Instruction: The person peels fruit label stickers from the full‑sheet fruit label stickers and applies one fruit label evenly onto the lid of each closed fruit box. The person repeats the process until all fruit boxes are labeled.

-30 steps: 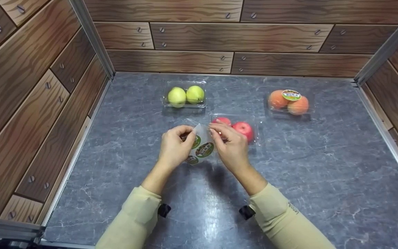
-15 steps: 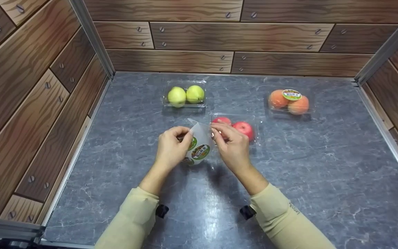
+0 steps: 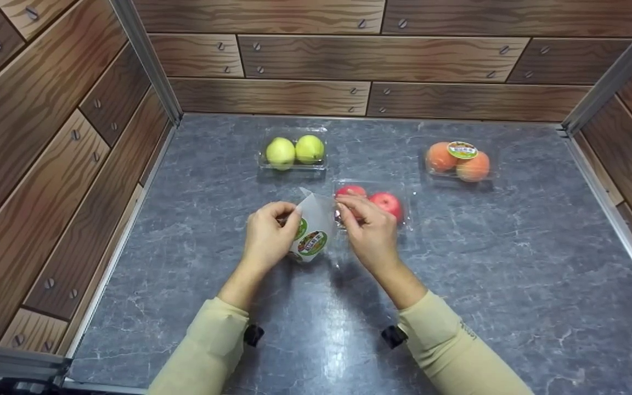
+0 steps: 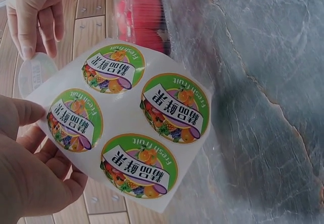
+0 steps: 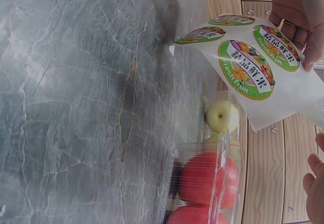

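Over the grey table [image 3: 513, 263], left grip [image 3: 266, 236] pinches the sticker sheet [image 3: 310, 227]; right grip [image 3: 368, 230] pinches a peeled sticker [image 4: 34, 73].

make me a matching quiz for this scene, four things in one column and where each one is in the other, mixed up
Things:
1. green apples
2. red apples
3. peaches
4. sticker sheet

Places:
A. in a clear box just behind the right hand
B. held by the left hand
C. in a clear box at the far middle of the table
D. in a clear box with a round sticker on its lid, far right

Pairs: 1-C, 2-A, 3-D, 4-B
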A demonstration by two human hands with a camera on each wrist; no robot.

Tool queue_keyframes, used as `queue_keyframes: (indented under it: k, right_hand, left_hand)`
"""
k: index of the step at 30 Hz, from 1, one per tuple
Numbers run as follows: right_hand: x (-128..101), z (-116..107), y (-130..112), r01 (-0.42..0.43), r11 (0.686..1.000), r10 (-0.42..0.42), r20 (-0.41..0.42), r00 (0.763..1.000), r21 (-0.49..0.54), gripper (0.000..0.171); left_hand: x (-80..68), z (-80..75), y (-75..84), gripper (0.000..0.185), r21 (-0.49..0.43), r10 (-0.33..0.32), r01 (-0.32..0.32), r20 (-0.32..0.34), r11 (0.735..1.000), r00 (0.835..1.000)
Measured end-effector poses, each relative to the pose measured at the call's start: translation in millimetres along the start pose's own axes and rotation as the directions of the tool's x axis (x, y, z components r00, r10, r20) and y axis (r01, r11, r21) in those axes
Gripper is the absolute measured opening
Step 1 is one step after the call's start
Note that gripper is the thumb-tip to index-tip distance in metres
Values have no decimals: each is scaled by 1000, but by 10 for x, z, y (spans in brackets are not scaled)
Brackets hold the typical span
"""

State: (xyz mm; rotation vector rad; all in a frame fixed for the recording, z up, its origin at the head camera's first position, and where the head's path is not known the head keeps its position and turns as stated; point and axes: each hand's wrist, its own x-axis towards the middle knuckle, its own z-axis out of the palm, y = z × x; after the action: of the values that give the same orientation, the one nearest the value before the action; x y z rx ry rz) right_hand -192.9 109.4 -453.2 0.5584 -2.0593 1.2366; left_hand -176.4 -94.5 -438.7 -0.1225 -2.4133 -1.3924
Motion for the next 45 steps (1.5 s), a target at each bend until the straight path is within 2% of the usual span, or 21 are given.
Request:
queue_keyframes:
  k: [5, 14, 23, 34, 40, 45]
  right_hand:
    - [-2, -1, 24, 10, 1000, -10, -4, 1000, 12, 11]
    - [-1, -14, 44, 9, 1000, -9, -12, 1000, 16, 10]
    - [-20, -23, 54, 8, 1000, -8, -14, 1000, 20, 11]
    - [-28, -48, 63, 2, 1000, -2, -14, 1000, 0, 13]
    - [-23, -61, 54, -13, 1000, 13, -26, 1000, -8, 11]
    - [-16, -76, 51, -22, 1000, 23, -39, 999, 11, 10]
  left_hand:
    - [-7, -11, -37, 10, 12, 30, -30, -16, 999, 999]
    - [-11, -48, -76, 11, 15, 9, -9, -10, 1000, 1000]
    - [-17, -61, -150, 11, 27, 21, -20, -35, 999, 999]
    - [-24, -107, -276, 13, 34, -22, 24, -42, 999, 999]
    - [-19, -136, -330, 12, 20, -70, 70, -34, 997, 997]
    - [-6, -161, -391, 12, 30, -90, 92, -57, 995, 994]
